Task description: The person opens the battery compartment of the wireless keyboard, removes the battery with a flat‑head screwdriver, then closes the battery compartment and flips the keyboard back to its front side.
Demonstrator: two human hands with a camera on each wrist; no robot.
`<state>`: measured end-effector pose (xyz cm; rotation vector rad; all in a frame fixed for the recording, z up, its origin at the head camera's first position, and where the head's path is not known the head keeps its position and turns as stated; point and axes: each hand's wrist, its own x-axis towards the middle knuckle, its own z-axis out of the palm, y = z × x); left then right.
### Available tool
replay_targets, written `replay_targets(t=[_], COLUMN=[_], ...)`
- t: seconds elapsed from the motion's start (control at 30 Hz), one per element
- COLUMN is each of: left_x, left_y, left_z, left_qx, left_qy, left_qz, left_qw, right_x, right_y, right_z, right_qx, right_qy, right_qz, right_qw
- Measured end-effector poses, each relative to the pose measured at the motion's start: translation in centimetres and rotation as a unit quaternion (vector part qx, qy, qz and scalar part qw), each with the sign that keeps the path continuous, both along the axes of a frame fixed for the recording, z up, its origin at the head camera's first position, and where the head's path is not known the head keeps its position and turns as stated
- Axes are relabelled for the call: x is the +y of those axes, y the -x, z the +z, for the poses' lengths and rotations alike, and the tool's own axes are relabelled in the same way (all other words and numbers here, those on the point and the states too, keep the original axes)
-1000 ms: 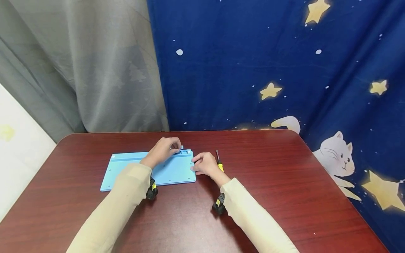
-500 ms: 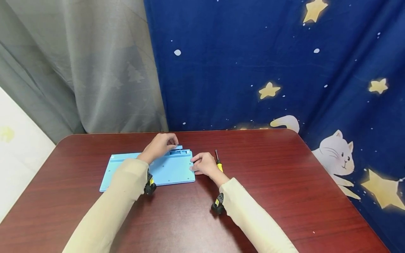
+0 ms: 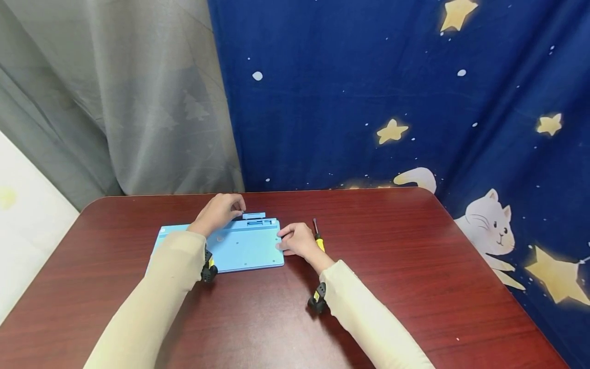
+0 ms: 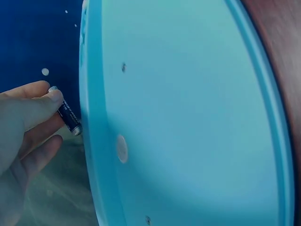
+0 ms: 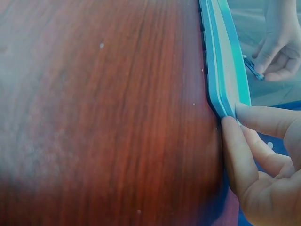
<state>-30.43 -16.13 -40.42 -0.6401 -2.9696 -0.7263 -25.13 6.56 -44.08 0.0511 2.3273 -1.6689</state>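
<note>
A light blue keyboard (image 3: 249, 248) lies face down on the table, its underside with small screws facing up. Near its far right corner, the battery compartment (image 3: 255, 223) is uncovered. My left hand (image 3: 220, 211) is over the keyboard's far edge; in the left wrist view its thumb and fingers pinch a small dark battery (image 4: 68, 115) with silvery ends. At the keyboard's right edge is my right hand (image 3: 299, 240), its thumb and fingers gripping the corner (image 5: 225, 106) in the right wrist view. A small blue battery cover (image 3: 254, 216) lies just behind the compartment.
A screwdriver (image 3: 319, 241) with a yellow and black handle lies right of the keyboard, partly hidden by my right hand. The dark red table (image 3: 392, 246) ends at the back before grey and blue curtains (image 3: 322, 102).
My left hand has moved left along the keyboard's far edge, away from the compartment, bringing the compartment and the cover behind it into fuller view. My right hand has stayed at the right edge.
</note>
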Motion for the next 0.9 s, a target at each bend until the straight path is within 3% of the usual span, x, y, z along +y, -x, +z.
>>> replay_targets(t=[0.4, 0.7, 0.9], left_x=[-1.2, -1.9, -2.0], left_y=[0.1, 0.6, 0.8], left_z=[-0.8, -1.4, -1.6], left_qx=[0.008, 0.031, 0.029], left_qy=[0.068, 0.092, 0.092], left_qz=[0.020, 0.017, 0.020], left_qw=[0.9974, 0.9952, 0.9951], right_x=[0.1, 0.1, 0.1], right_y=[0.1, -0.1, -0.1], right_z=[0.0, -0.1, -0.1], right_qx=[0.003, 0.012, 0.010], right_qy=[-0.005, -0.018, -0.013], right_qz=[0.003, 0.003, -0.001], right_qw=[1.0000, 0.9998, 0.9999])
